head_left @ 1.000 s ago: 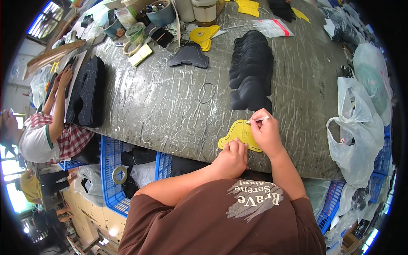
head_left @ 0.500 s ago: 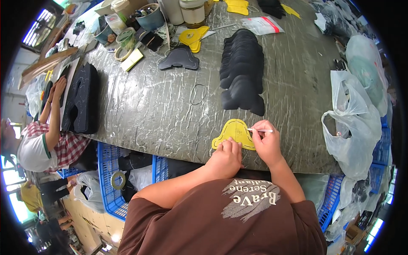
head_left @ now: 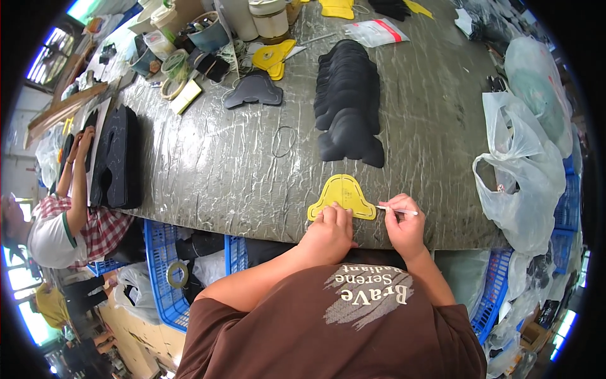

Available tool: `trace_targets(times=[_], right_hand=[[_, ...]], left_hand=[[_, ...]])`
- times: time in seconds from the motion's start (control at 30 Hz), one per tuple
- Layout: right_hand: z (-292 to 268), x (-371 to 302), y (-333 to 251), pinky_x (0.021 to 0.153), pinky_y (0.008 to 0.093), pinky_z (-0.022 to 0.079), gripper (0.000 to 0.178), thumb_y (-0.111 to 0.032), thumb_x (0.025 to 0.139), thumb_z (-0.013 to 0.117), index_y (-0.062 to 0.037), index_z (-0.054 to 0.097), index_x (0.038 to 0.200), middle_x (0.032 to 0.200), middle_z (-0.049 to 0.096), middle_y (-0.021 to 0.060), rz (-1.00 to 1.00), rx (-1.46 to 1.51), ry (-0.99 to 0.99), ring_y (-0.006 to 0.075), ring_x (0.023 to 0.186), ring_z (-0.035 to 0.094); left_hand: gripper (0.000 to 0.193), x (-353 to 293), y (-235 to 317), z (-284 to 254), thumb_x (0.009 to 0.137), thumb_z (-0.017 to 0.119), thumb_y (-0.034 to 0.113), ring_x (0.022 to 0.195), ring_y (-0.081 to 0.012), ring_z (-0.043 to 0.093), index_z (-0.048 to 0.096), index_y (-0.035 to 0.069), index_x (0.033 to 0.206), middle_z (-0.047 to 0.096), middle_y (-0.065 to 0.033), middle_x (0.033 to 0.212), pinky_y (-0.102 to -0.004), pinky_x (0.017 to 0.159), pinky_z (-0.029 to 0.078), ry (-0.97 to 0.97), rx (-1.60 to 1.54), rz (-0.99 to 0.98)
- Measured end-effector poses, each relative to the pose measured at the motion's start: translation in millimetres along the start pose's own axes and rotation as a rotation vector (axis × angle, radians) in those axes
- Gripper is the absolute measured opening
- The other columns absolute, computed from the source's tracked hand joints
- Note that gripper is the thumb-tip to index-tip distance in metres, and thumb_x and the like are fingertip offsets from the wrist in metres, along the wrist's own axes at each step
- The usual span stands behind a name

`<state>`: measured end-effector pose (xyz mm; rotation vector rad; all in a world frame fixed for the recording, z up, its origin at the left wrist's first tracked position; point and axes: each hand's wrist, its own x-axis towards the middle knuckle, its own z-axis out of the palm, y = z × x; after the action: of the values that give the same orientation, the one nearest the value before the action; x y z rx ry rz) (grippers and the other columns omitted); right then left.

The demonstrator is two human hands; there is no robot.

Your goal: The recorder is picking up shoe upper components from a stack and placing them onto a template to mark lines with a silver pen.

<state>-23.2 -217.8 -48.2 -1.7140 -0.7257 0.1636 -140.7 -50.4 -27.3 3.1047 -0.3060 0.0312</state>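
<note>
Down the edge slides the right hand [head_left: 405,226], pinching a slim white pen [head_left: 407,211] beside the flat, yellow, bell-shaped template [head_left: 343,189]; apart from it, the left hand [head_left: 327,232] presses that template from above. Too light a press and it could skid, throwing the pen wide!

Yellow template [head_left: 346,194] smooth; black pieces [head_left: 348,95] matt; tabletop [head_left: 202,164] glossy, wrinkled.
</note>
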Motion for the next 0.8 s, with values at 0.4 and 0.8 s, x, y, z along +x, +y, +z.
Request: trace_targets(times=[0.4,0.8], right_hand=[[10.3,9.8,-18.0,0.067,0.0325,0.051,0.014,0.009,0.079,0.062,-0.0011,0.055,0.084,0.081,0.063,0.0127,-0.084,-0.167,-0.043,0.0272,0.075,0.064],[2.7,-15.3,-21.3,0.067,0.0336,0.050,0.016,0.011,0.076,0.061,-0.0009,0.053,0.084,0.081,0.061,0.0130,-0.067,-0.146,-0.020,0.0267,0.073,0.062]], left_hand=[[0.072,-1.2,0.4,0.4,0.074,0.066,0.051,0.099,-0.0325,0.057,0.058,-0.005,0.119,0.057,-0.0270,0.113,-0.0332,0.071,0.057,0.006,0.014,-0.007],[0.072,-0.1,-0.7,-0.5,0.074,0.066,0.050,0.097,-0.0320,0.057,0.058,-0.005,0.119,0.057,-0.0265,0.112,-0.0326,0.069,0.057,0.009,0.005,-0.003]])
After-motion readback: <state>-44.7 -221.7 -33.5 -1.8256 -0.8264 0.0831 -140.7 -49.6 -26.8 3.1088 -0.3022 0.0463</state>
